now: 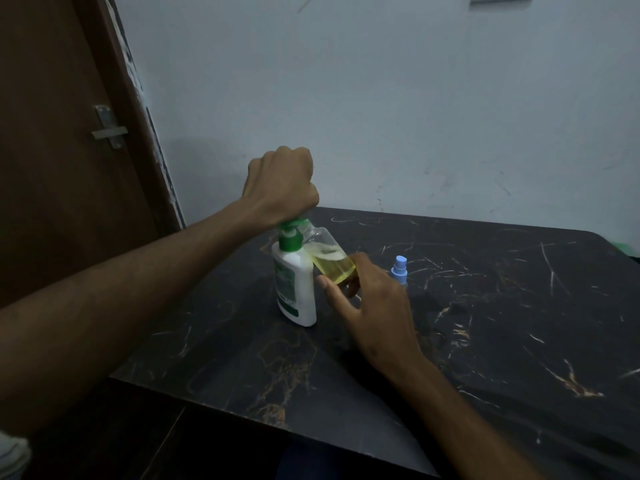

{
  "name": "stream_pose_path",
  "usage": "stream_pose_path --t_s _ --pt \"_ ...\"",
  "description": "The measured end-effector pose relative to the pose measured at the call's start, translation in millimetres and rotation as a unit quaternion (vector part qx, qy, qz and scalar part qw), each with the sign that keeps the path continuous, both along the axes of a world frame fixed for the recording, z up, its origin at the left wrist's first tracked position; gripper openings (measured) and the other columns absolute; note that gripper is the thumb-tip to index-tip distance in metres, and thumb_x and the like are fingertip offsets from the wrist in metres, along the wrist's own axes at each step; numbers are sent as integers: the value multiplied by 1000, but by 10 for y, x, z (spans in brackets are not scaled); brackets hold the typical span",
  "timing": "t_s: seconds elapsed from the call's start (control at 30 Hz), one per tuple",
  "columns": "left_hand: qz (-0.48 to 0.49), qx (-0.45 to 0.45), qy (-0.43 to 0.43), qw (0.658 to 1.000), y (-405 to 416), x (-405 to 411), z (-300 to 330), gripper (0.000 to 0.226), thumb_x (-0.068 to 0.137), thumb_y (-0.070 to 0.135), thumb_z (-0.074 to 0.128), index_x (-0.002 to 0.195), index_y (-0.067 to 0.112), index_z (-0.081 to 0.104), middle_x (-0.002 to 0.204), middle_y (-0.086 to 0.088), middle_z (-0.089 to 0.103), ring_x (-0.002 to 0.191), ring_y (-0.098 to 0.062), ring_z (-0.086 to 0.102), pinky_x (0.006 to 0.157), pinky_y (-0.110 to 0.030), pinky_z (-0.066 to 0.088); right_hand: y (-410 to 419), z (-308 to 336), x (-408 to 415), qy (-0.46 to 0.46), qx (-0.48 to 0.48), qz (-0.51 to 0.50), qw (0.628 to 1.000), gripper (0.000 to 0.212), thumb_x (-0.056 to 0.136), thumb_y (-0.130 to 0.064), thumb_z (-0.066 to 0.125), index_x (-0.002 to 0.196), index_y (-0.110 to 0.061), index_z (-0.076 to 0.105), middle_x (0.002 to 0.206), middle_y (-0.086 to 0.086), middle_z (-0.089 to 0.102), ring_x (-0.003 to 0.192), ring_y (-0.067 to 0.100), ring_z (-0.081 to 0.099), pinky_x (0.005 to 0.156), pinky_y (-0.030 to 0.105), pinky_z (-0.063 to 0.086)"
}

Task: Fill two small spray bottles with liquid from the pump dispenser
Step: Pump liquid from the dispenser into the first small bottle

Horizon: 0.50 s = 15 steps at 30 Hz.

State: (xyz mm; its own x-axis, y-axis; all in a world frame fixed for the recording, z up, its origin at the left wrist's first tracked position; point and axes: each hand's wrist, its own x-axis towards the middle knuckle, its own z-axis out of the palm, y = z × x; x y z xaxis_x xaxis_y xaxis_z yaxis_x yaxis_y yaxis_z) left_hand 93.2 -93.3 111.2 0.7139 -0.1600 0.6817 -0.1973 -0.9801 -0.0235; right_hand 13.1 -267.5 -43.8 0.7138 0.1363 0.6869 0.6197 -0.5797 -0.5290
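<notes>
The pump (290, 226) is pressed by the fisted left hand (280, 183). The tilted bottle (329, 255), half full, is pinched by the right hand (374, 299) over the counter (485, 323). Mouth alignment is apparently hidden; spillage is risked.

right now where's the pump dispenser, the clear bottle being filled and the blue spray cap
pump dispenser (298, 289): head view, white body.
clear bottle (334, 261): head view, tilted side, at the yellow liquid.
blue spray cap (400, 266): head view, cap top.

No text can be read. The pump dispenser (296, 285), near the left edge of the tabletop (485, 323), has a green label, but its print is too blurred.
</notes>
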Motion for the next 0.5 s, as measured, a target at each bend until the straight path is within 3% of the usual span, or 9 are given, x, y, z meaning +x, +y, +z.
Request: stream_pose_path --t_s 0.17,0.37,0.5 --pt "6 13 -10 1000 -39 32 44 33 66 5 58 59 14 26 57 -3 30 55 -28 33 57 -32 27 -20 23 -17 -7 4 -10 1000 32 99 -62 55 106 -32 55 87 -16 60 78 2 57 64 19 47" --pt "-6 17 -9 1000 12 44 -18 30 67 8 59 58 14 30 56 -2 34 57 -31 41 60 -37 38 -13 19 -24 -5 -2 -4 1000 35 99 -61 55 109 -28 58 89 -15 61 79 2 57 65 10 39" --pt "-18 43 -20 999 -36 48 62 34 68 8 57 59 15 25 56 -2 28 57 -30 35 61 -37 37 -16 14 -12 -3 6 -9 1000 41 99 -68 47 108 -29 56 89 -13 62 79 3 58 65 24 51"
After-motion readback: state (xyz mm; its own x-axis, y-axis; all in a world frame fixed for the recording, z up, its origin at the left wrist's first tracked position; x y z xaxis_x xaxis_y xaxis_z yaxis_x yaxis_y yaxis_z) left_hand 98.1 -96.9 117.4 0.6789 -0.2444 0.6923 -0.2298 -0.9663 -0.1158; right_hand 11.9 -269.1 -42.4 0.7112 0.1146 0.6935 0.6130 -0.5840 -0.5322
